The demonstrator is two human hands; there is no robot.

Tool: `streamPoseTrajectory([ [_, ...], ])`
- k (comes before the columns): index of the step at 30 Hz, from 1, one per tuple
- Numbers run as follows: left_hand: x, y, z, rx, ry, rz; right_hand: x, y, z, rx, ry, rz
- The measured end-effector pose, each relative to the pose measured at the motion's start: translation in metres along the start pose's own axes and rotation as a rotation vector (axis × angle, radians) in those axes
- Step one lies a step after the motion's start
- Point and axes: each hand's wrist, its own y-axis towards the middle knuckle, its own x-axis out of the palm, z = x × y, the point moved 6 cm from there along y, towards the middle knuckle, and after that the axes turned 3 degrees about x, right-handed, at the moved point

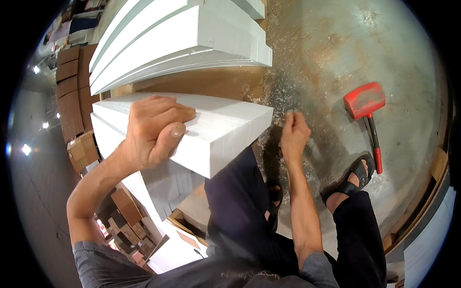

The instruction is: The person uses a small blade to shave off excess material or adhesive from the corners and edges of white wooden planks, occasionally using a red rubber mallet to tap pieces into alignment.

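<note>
My left hand [154, 128] grips the edge of a long white board stack [235, 120], with its fingers over the top and its thumb on the near side. Just right of that stack's end is my right hand [295, 134], above the floor and apart from the stack. Its fingers are curled closed. Whatever they hold, if anything, is hidden or too small to make out. Farther off, a second stack of white boards [230, 41] lies roughly alongside the first.
A red-headed mallet [365, 100] with a black and red handle lies on the concrete floor [317, 53] at right. Pale crumbs are scattered there. Brown cardboard [206, 82] shows between the stacks. Cardboard boxes [72, 91] stand at left. My sandalled foot [355, 178] is near the mallet handle.
</note>
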Motion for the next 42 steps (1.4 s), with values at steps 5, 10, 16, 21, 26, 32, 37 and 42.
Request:
streamPoseTrajectory([
  [5, 0.004, -0.002, -0.005, -0.119, 0.013, -0.070, -0.013, -0.012, -0.110, -0.196, 0.267, -0.133],
  [10, 0.005, -0.004, -0.001, -0.042, -0.004, -0.021, -0.001, -0.035, -0.149, -0.281, 0.460, -0.219],
  [16, 0.004, 0.004, -0.002, -0.005, 0.013, -0.040, 0.027, 0.005, 0.012, -0.013, 0.008, -0.131],
  [21, 0.004, -0.005, -0.001, -0.028, 0.010, -0.055, 0.005, -0.008, -0.015, 0.032, 0.081, -0.049],
  [26, 0.003, -0.002, -0.005, -0.045, 0.026, -0.046, 0.003, -0.030, -0.118, -0.184, 0.381, -0.209],
  [32, 0.007, -0.004, -0.004, -0.126, 0.027, -0.098, 0.025, -0.001, -0.050, -0.050, 0.177, -0.138],
  [37, 0.003, 0.003, -0.002, -0.075, 0.042, -0.090, 0.037, 0.014, 0.068, 0.020, -0.049, -0.025],
  [42, 0.008, -0.009, -0.003, -0.123, 0.026, -0.114, 0.011, -0.004, -0.004, 0.019, 0.285, -0.126],
])
